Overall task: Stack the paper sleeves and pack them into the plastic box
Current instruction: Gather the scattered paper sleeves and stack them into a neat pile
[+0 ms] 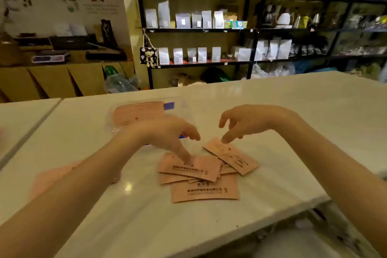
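Item: loose pile of tan printed paper sleeves [205, 176], near counter edge. Left hand [167, 134] fingertip presses one; right hand [243, 121], fingers spread, touches another. Best swept together, edges squared. Beyond: clear plastic box [117, 125], sleeves inside, toward far edge.

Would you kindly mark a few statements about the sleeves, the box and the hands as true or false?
1. The left hand presses a fingertip on a paper sleeve. True.
2. The loose sleeves lie in a neat stack. False: they are scattered and overlapping.
3. The plastic box already holds sleeves. True.
4. The right hand holds a sleeve aloft. False: its fingertip touches a sleeve lying on the table.
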Motion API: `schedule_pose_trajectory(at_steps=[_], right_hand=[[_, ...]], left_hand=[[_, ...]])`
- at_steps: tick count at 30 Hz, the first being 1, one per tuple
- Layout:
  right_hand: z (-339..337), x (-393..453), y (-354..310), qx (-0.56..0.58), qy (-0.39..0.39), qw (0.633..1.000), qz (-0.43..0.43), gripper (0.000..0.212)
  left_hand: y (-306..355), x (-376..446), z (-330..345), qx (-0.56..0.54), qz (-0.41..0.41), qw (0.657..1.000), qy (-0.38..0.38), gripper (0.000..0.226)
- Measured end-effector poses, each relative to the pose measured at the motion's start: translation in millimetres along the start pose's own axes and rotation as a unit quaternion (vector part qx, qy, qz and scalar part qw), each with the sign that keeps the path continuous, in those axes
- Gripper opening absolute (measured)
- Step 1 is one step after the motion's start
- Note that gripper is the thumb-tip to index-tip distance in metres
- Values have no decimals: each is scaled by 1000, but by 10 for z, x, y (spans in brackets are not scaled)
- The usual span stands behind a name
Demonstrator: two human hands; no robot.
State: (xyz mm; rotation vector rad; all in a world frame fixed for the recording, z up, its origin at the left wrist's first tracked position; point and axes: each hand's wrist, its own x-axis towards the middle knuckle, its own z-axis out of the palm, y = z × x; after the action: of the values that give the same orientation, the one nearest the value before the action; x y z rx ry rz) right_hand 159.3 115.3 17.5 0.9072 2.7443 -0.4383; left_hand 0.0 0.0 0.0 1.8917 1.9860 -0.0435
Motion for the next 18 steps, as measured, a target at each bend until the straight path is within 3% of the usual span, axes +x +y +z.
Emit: schedule_pose_trajectory(at_steps=[4,9,18], right_hand=[[204,-44,95,-34,-17,998,44,59],[387,-19,192,-48,-16,995,91,90],[381,80,243,-39,-19,996,77,73]], left_hand=[[-83,42,171,53,-52,996,-40,67],[-126,78,259,51,-41,997,-31,72],[-217,21,374,-3,-13,1000,19,63]])
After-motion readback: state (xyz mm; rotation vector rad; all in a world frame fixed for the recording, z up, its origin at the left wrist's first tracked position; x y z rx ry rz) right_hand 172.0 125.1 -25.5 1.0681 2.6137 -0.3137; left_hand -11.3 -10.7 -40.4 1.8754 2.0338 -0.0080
